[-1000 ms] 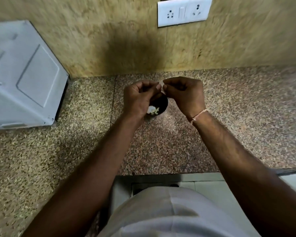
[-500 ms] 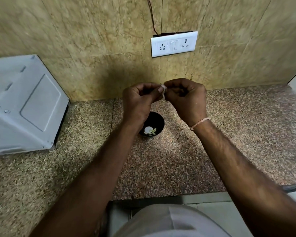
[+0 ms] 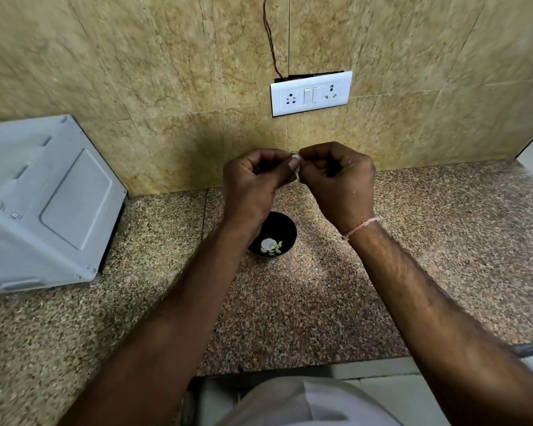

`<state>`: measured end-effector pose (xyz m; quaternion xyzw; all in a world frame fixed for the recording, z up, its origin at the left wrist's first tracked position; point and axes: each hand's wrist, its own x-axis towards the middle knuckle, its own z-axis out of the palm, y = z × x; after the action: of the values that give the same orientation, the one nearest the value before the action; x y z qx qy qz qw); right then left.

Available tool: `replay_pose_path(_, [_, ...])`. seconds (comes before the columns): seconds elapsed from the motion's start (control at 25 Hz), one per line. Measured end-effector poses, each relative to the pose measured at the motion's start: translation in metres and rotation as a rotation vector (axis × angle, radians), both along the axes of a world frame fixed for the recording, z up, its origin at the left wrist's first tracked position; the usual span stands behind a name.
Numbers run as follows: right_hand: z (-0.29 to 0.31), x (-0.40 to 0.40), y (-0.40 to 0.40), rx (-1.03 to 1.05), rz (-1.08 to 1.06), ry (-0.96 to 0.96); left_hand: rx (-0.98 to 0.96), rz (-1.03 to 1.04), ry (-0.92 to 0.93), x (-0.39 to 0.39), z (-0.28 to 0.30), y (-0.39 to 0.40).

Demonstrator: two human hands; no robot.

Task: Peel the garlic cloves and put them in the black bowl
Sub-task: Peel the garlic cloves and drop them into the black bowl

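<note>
— Hands?
— Both raised above the worktop (image 3: 320,302), meeting at twelve o'clock of the black bowl (image 3: 285,232). Left hand (image 3: 253,182) curled, thumb and forefinger pinching a garlic clove (image 3: 296,167). Right hand (image 3: 340,182) curled too, fingers (image 3: 308,152) pinching the same clove from the three o'clock side. Clove mostly hidden between the fingertips; only a pale sliver showing.
— And the bowl?
— Standing on the speckled worktop, partly covered by the left wrist at its nine o'clock. Inside, a few peeled cloves (image 3: 270,245), whitish, lying at the bottom.
— Anything else around?
— White appliance (image 3: 43,204) at nine o'clock, well apart from the bowl. White switch plate (image 3: 310,93) on the tiled wall at twelve o'clock, with a thin wire (image 3: 271,41) running up from it. Pale thread band (image 3: 360,227) on the right wrist.
</note>
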<state>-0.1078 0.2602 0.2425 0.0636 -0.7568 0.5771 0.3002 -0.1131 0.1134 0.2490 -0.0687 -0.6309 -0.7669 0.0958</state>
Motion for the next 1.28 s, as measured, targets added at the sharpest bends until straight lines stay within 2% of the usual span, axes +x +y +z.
replay_pose_path(0.16, [-0.003,-0.001,0.002,-0.089,0.048,-0.045,-0.017,-0.007,-0.014,0.0,0.0,0.0])
replay_pose_path(0.44, [-0.008,0.004,0.005,-0.098,0.091,-0.062,-0.058,0.02,-0.066,0.004,-0.001,0.003])
replay_pose_path(0.6, [-0.009,0.007,0.006,-0.17,0.133,-0.083,-0.006,0.005,-0.122,0.006,-0.002,0.004])
replay_pose_path(0.72, [-0.014,0.012,0.005,-0.308,0.178,-0.155,0.052,-0.007,-0.189,0.007,-0.011,0.003])
replay_pose_path(0.88, [-0.042,0.019,0.003,-0.378,0.199,-0.298,0.093,-0.006,-0.276,0.02,-0.037,0.001])
replay_pose_path(1.16, [-0.128,0.045,-0.008,-0.326,0.194,-0.636,-0.213,0.108,-0.421,0.042,-0.138,-0.022])
replay_pose_path(1.28, [-0.167,0.057,-0.01,-0.269,0.205,-0.737,-0.428,0.179,-0.502,0.051,-0.189,-0.034])
